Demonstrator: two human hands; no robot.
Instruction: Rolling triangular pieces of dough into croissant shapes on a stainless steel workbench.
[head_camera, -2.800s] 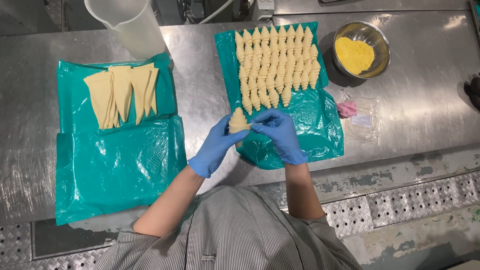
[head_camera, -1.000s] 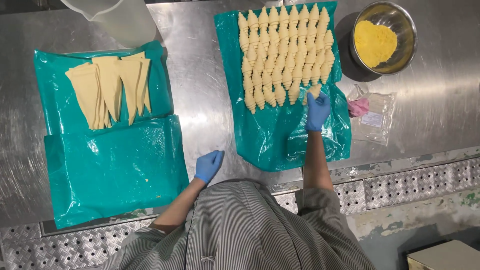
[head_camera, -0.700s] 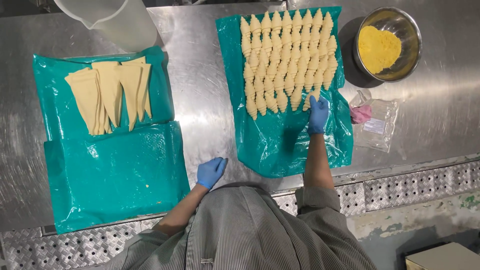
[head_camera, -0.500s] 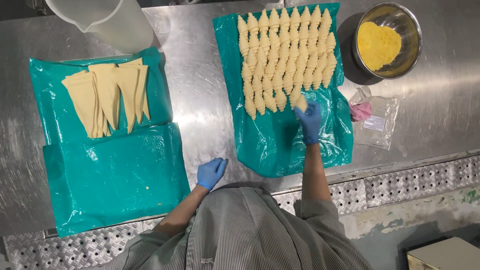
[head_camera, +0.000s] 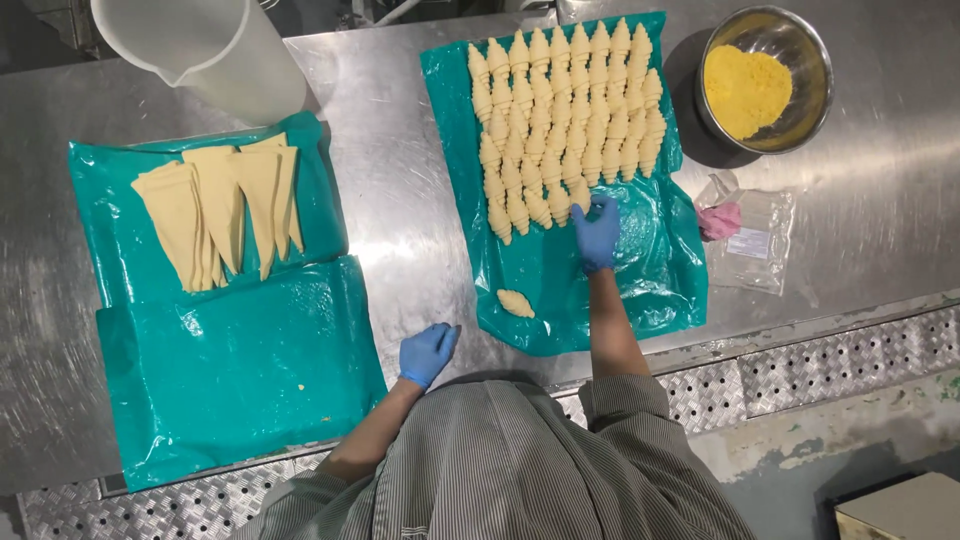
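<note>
Head view looks straight down, so the person's striped back hides both elbows, and the white jug (head_camera: 205, 50) at 11 o'clock is cut off by the top edge. Right hand (head_camera: 598, 232), blue-gloved, rests on the teal sheet (head_camera: 655, 260) with its fingertips at the nearest rolled dough pieces (head_camera: 565, 120); whether they pinch one I cannot tell, while one loose roll (head_camera: 515, 303) lies apart at 7 o'clock of the rows. Left hand (head_camera: 428, 352) lies on the steel table (head_camera: 400, 200), fingers loosely together and holding nothing, with the cut dough triangles (head_camera: 225, 215) well off at 10 o'clock
</note>
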